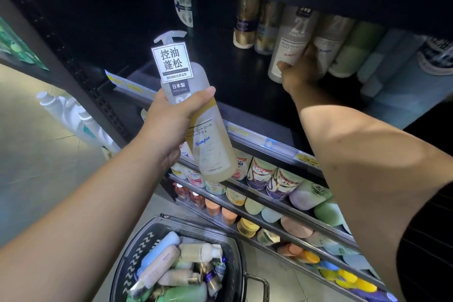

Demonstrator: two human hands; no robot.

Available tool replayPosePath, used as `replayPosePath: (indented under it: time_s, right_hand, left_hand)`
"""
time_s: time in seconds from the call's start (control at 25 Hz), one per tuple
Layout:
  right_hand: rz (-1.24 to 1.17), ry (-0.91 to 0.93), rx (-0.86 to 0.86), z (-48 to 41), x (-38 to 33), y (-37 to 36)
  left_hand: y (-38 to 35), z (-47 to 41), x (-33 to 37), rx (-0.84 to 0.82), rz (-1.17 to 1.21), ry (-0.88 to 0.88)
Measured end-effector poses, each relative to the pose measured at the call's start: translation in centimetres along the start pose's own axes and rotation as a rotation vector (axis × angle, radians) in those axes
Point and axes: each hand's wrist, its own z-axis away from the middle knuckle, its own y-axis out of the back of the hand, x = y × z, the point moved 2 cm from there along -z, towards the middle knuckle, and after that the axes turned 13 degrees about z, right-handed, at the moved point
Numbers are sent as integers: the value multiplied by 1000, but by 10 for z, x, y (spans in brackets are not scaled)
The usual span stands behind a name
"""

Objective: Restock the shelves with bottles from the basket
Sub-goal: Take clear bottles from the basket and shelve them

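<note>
Two arms extended, left hand (169, 127) gripping bottle (212, 147)

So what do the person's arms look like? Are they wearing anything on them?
Both arms are bare from wrist to elbow. The left arm shows no sleeve at all. The right arm ends in a dark sleeve with thin stripes. The left grip and right grip wear no gloves; no watch or ring shows.
</note>
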Motion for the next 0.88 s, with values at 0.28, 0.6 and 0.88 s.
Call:
replayPosePath:
  time_s: [0.28,0.6,0.88]
  right_hand:
    - [60,-148,-86,13,-3,13]
    - [-378,133,-542,130,-38,77]
    - [-83,407,-680,173,-41,96]
  left_hand:
    - [-11,-2,6,-7,36,-10]
    - [-34,0,19,-70,165,13]
    - [-54,11,34,-200,279,8]
